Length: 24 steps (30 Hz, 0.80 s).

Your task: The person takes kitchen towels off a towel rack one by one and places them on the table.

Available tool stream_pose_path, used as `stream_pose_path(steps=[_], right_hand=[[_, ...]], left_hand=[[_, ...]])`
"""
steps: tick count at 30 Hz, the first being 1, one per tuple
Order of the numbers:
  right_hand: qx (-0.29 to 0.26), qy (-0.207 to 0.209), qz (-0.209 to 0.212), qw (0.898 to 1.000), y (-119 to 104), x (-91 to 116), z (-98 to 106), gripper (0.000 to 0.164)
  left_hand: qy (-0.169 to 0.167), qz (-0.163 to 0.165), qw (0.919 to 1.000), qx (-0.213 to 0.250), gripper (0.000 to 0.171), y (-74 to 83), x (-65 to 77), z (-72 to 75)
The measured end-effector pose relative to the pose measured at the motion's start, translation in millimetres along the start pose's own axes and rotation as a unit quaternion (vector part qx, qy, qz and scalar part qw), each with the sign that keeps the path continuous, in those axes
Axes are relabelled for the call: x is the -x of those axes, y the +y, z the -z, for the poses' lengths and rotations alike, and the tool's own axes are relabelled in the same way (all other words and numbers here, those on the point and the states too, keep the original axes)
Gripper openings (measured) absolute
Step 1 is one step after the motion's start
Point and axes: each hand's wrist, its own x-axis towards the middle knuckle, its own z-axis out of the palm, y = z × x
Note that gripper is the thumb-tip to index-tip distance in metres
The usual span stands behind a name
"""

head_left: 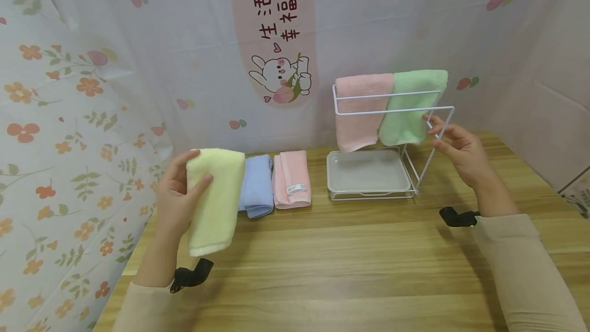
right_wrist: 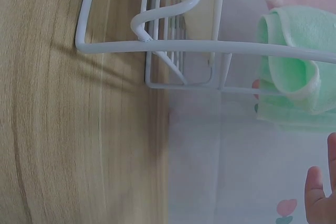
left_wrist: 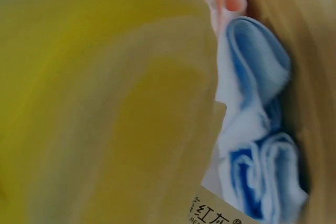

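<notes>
Two hands show in my head view, well apart over a wood-grain table [head_left: 322, 270]. On my left side, the left hand [head_left: 177, 193] pinches a folded yellow towel [head_left: 216, 209], the thumb laid across its front and the other fingers behind its edge. That towel is up off the tabletop, hanging lengthwise, and from the left wrist it fills most of what I see, blurred.

Just beyond it, a folded blue towel [head_left: 258, 186] and a folded pink towel [head_left: 288, 170] lie side by side near the back edge; the pink one carries a white label [head_left: 296, 188].

Over to my right stands a white wire rack [head_left: 392, 111], with a hanging pink towel [head_left: 361, 129] and a green towel [head_left: 401, 127] draped next to each other at its top. A pale tray [head_left: 369, 170] sits at its base. My right hand [head_left: 465, 150] is at the rack's right side, near the green towel, its fingers parted and lightly bent. I cannot tell whether a fingertip touches the wire. Behind everything I see a printed curtain [head_left: 392, 24] with fruit and a cartoon rabbit [head_left: 278, 76].
</notes>
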Motion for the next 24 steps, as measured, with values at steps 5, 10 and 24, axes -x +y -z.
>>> stream_pose_path(steps=[5, 10, 24], right_hand=[[0.001, -0.005, -0.004, 1.000, 1.3, 0.9, 0.4, 0.024], [0.001, -0.001, -0.002, 1.000, 2.4, 1.5, 0.6, 0.023], [0.004, 0.000, 0.004, 1.000, 2.7, 0.1, 1.0, 0.021]], left_hand=[[0.003, 0.017, 0.9995, -0.028, 0.049, -6.6, 13.4, 17.0], [-0.019, 0.041, 0.9969, -0.065, 0.049, -8.6, 26.9, 32.1], [-0.122, 0.131, 0.9523, -0.247, 0.053, -24.3, 46.8, 58.8]])
